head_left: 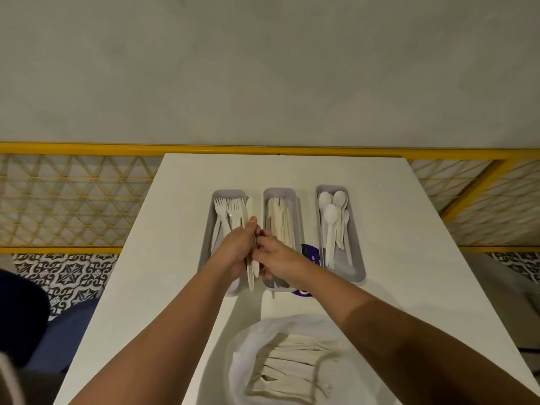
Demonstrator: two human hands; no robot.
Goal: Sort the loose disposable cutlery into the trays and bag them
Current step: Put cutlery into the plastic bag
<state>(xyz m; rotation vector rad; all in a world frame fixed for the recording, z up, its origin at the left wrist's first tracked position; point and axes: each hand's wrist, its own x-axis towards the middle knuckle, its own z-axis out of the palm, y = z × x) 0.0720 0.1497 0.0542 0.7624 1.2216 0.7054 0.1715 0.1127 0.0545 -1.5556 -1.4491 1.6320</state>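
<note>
Fingers of the left hand (pixel 235 252) were curled round a cutlery bundle (pixel 251 276), w/ the right hand (pixel 276 257) fingers pinched on it from the other side, over the gap btwn the fork tray (pixel 208 235) and the knife tray (pixel 282 190). Spoons were kept in the spoon tray (pixel 355 267) at right, a purple item (pixel 310 252) beside it. A plastic bag (pixel 242 361) w/ more cutlery was laid nearer on the white surface (pixel 409 229).

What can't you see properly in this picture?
Head view, purple item: mostly covered by the right hand, and its label is too small to read.
Held cutlery: the left hand hides how many pieces there are.
Bag contents: blurred through the plastic.
</note>
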